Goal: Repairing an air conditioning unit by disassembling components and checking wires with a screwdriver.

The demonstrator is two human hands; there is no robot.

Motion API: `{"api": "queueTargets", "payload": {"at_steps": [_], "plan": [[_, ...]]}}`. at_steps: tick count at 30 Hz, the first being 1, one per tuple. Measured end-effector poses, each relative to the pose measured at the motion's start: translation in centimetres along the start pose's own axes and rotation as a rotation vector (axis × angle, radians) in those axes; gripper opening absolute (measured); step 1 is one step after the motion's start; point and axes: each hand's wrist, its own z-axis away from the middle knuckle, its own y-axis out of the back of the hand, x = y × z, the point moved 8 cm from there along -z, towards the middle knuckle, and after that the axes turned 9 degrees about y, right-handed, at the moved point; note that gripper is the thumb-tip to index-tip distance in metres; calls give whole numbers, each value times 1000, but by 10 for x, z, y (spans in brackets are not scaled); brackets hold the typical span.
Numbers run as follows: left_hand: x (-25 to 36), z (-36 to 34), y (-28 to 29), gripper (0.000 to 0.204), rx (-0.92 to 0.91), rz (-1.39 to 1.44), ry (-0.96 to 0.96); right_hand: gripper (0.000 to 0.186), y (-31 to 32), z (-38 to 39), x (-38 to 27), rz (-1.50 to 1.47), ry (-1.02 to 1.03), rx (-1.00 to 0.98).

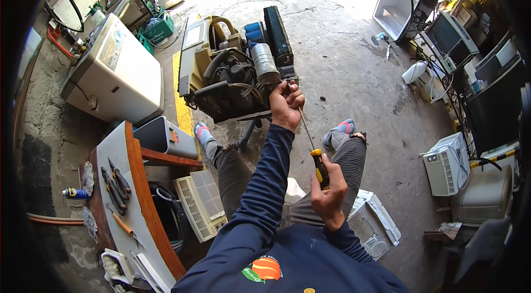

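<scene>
An opened air conditioner unit (227, 77) with a black compressor, curved tubes and a silver cylinder (264, 65) stands raised on a support in front of me. My left hand (285, 105) is at its lower right corner, fingers curled beside the cylinder's end; what they hold is too small to make out. My right hand (330, 193) grips the yellow and black handle of a long screwdriver (317, 161), whose thin shaft runs up to my left hand. The screwdriver's tip is hidden by those fingers.
At left are a white appliance (110, 66) and a worktable (135, 193) with pliers (116, 188). Air conditioner housings (196, 210) lie by my legs. Along the right stand a white open cabinet (395, 11), another air conditioner (445, 166) and stacked appliances on the concrete floor (381, 127).
</scene>
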Motion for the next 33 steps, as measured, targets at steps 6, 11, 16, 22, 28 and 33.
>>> {"api": "queueTargets", "payload": {"at_steps": [6, 11, 16, 22, 28, 33], "plan": [[-1, -5, 3, 11, -1, 32, 5, 59, -6, 12, 21, -414, -200, 35], [-1, -3, 2, 12, -5, 70, 31, 59, -2, 10, 13, -199, -144, -4], [1, 0, 2, 10, -27, -3, -20, 58, -3, 9, 5, -43, -94, -46], [-1, -5, 4, 11, -57, 57, 37, 60, -9, 14, 19, -503, -367, -4], [-7, 2, 1, 14, -5, -13, 19, 62, -5, 9, 3, -104, -129, -71], [-5, 4, 5, 18, 42, -80, 24, 61, -11, 13, 7, -282, -154, -5]]}}
